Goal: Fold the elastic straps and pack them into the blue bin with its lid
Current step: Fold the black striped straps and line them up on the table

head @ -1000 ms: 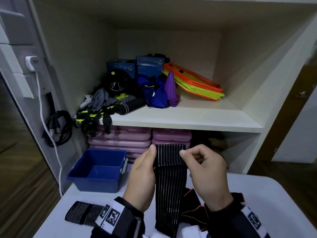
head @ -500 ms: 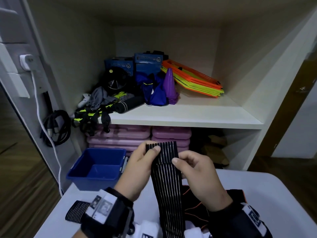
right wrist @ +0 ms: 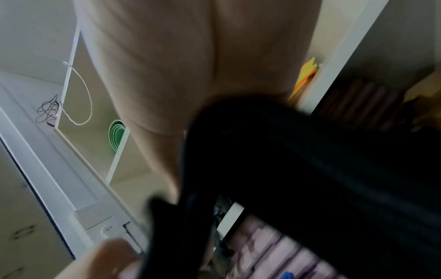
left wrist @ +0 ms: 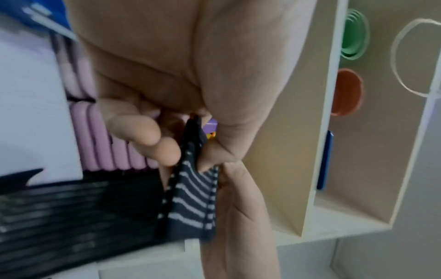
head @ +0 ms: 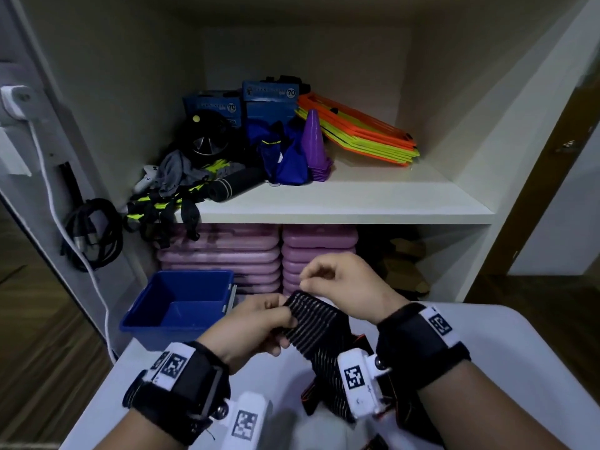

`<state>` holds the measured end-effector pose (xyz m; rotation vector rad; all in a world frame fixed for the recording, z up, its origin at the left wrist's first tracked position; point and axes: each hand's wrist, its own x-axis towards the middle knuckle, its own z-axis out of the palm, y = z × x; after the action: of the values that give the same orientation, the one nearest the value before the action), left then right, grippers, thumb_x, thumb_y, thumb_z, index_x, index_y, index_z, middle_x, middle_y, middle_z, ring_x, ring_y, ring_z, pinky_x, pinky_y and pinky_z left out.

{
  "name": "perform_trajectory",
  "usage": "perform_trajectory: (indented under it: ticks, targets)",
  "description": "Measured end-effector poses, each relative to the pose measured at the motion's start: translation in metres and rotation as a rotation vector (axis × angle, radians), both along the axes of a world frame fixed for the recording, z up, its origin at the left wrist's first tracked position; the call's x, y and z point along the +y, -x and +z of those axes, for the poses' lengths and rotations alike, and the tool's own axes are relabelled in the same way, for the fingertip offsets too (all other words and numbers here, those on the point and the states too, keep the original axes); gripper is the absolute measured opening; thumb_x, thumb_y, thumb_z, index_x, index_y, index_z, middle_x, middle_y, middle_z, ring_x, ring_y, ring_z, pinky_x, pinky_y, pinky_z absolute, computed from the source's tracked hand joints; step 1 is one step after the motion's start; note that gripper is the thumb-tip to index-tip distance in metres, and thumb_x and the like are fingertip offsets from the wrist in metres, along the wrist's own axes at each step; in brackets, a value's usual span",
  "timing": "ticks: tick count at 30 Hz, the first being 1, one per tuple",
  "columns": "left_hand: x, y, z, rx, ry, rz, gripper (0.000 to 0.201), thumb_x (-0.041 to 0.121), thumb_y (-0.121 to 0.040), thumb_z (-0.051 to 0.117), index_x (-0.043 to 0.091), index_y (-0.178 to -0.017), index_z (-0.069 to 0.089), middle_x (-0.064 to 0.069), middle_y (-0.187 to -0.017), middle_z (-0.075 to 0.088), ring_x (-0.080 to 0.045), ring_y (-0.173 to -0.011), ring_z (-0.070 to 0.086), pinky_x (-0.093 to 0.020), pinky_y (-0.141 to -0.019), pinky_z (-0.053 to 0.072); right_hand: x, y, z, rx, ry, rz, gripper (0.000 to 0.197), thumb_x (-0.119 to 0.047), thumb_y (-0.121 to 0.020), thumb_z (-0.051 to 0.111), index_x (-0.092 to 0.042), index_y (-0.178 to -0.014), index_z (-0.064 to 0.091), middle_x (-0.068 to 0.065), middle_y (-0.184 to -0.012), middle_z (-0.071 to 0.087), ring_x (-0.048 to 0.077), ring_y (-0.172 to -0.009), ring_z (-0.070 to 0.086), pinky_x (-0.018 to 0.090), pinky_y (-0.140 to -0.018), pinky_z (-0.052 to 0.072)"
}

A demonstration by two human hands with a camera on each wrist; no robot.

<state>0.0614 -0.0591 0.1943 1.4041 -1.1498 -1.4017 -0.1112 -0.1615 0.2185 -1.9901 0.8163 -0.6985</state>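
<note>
the left hand [head: 259,323] pinches the folded end of the black striped elastic strap [head: 311,319]; the right hand [head: 341,284] pinches its far edge; the strap's length trails toward the person; the open blue plastic bin [head: 181,306] sits left, nearer the left hand.

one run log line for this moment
step: folding striped elastic strap | left hand: pinches strap | right hand: pinches top edge | blue bin: open, holds no strap

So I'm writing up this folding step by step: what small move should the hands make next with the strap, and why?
Probably press the fold flat and double it once more. The left hand pinches the folded end of the black striped strap, the right hand pinches its far edge, and a long tail trails toward the wrists. The blue bin sits open beside them.
</note>
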Motion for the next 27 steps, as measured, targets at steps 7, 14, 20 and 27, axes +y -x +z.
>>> perform_trajectory:
  ticks: [7, 14, 20, 27]
  targets:
    - [0.001, 0.015, -0.035, 0.25, -0.031, 0.239, 0.036, 0.011, -0.07, 0.059, 0.005, -0.106, 0.053, -0.009, -0.077, 0.061, -0.019, -0.057, 0.06, -0.028, -0.053, 0.051, 0.043, 0.021, -0.049, -0.141, -0.545, -0.342, 0.052, -0.046, -0.098, 0.059, -0.003, -0.073, 0.071, 0.013, -0.063, 0.066, 0.025, -0.056, 0.061, 0.032, -0.054, 0.054]
    - [0.008, 0.036, -0.05, 0.185, 0.009, 0.331, 0.035, 0.02, -0.084, 0.05, 0.005, -0.115, 0.054, -0.014, -0.082, 0.062, -0.023, -0.062, 0.06, -0.034, -0.05, 0.047, 0.067, -0.021, -0.075, -0.314, -0.585, -0.359, 0.037, -0.023, -0.105, 0.043, -0.004, -0.091, 0.072, 0.016, -0.078, 0.071, 0.024, -0.061, 0.064, 0.042, -0.062, 0.055]
    - [0.015, 0.029, -0.068, 0.049, 0.066, 0.347, 0.013, 0.019, -0.104, 0.049, 0.014, -0.115, 0.052, -0.013, -0.091, 0.064, -0.026, -0.066, 0.058, -0.034, -0.048, 0.049, 0.056, -0.026, -0.095, -0.411, -0.887, -0.226, 0.042, -0.026, -0.1, 0.043, 0.008, -0.109, 0.067, 0.029, -0.088, 0.068, 0.035, -0.064, 0.063, 0.041, -0.057, 0.049]
    - [0.036, 0.01, -0.099, 0.032, 0.024, 0.272, 0.015, 0.011, -0.102, 0.053, 0.006, -0.115, 0.053, -0.005, -0.081, 0.06, -0.024, -0.068, 0.056, -0.031, -0.045, 0.046, 0.012, -0.047, -0.132, -0.336, -1.13, -0.134, 0.059, -0.042, -0.095, 0.054, 0.005, -0.129, 0.063, 0.024, -0.116, 0.067, 0.035, -0.104, 0.065, 0.051, -0.102, 0.05]
